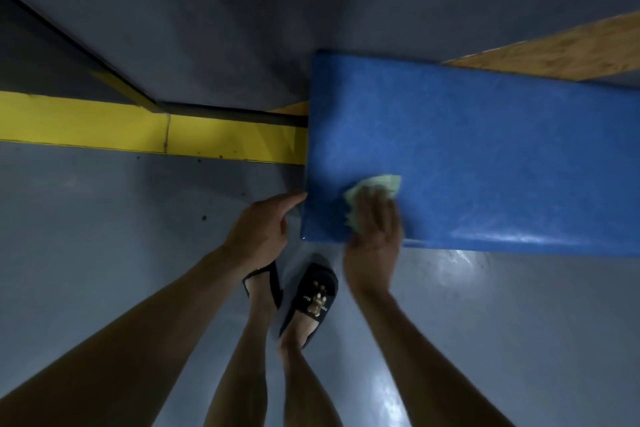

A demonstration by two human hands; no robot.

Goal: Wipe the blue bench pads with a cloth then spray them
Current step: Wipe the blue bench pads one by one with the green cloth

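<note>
My right hand lies flat on the blue pad of the bench, near its lower left corner, pressing a pale green cloth against the surface; the cloth is bunched under my fingers and pokes out beyond their tips and along their left side. The hand is blurred, so whether the fingers curl into the cloth or simply press it I can only guess, though they look mostly straight. My left hand hangs just left of the pad, holding nothing, its fingers loosely bent and its thumb reaching to the pad's left edge. The pad fills the right middle of the frame, with a strip of bare wood showing behind it at upper right. A yellow stripe crosses the grey floor at left. Below my hands, at lower centre, are my feet in black slippers.
</note>
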